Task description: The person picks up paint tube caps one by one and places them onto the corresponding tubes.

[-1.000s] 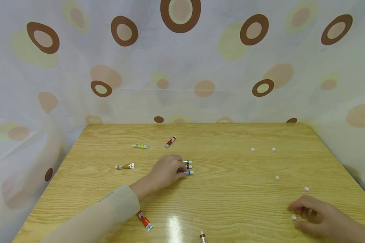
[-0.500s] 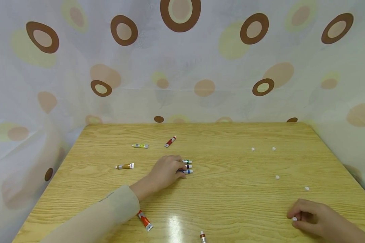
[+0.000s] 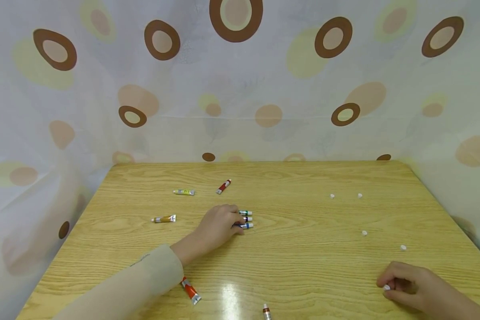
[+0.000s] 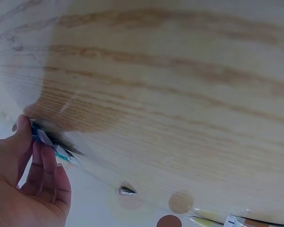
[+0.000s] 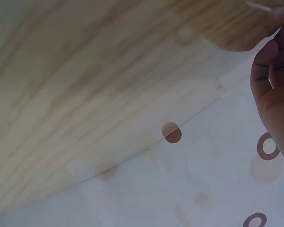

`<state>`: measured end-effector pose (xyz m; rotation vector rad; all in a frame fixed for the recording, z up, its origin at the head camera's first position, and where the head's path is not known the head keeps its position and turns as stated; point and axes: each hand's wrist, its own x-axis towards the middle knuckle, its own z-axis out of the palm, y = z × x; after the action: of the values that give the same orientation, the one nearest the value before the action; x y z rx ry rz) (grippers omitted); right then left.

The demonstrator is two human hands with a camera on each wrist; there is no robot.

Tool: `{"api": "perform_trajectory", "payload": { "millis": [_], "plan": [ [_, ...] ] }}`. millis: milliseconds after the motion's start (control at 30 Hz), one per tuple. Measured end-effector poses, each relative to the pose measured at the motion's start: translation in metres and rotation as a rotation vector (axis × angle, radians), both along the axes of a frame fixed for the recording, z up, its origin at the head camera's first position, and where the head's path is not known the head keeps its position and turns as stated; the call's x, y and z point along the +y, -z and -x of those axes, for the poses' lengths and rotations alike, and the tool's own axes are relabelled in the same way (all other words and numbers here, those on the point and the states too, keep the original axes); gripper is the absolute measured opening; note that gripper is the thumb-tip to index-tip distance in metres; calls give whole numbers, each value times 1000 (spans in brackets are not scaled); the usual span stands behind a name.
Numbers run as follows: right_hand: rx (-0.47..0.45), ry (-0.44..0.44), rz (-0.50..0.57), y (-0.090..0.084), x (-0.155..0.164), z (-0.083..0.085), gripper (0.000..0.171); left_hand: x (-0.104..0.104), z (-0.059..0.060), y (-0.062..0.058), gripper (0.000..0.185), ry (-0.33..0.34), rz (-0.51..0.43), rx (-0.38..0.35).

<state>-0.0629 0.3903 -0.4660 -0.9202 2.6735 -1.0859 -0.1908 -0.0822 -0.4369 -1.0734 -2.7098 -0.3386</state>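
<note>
My left hand [image 3: 220,224] grips a row of small paint tubes lying side by side near the middle of the table. Their white-capped ends stick out to the right: the green tube [image 3: 246,213] farthest, the purple tube [image 3: 248,219] between, the blue tube [image 3: 246,226] nearest. In the left wrist view the thumb presses the blue tube's end, with the fingers along the other side; the hand covers most of the tubes. At the front right, my right hand [image 3: 412,286] pinches a small white cap [image 3: 386,288] between thumb and index finger, low over the table.
More tubes lie around: yellow [image 3: 183,192], dark red [image 3: 224,186], ochre [image 3: 164,219], orange-red [image 3: 190,291] beside the left sleeve, brown [image 3: 266,312] at the front edge. White caps, one here [image 3: 364,233], are scattered on the right. A patterned sheet [image 3: 240,89] surrounds the table.
My right thumb and index finger have closed on the white cap, then stayed still. The blue tube has slid slightly left under my left hand, which has otherwise kept its place.
</note>
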Motion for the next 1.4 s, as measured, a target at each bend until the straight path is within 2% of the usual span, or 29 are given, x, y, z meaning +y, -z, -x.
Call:
{"api": "perform_trajectory", "payload": {
  "millis": [367,433,700,967,1133,1400],
  "plan": [
    [45,-17,15,4,2,1,34,0,-1,-1,22,-7,-1,10],
    [26,-14,9,3,2,2,33,-1,-1,-1,22,-10,1,10],
    [36,38,-31,-5,-4,0,31,-1,0,1,21,-4,-11,29],
    [-122,59,-63,-15,-6,2,20,-1,-1,1,21,2,-9,39],
    [-80,44,-52,-14,-7,3,22,-1,-1,1,20,1,-14,35],
    [-87,49,-50,-14,-6,2,22,-1,-1,0,20,3,-16,32]
  ]
}}
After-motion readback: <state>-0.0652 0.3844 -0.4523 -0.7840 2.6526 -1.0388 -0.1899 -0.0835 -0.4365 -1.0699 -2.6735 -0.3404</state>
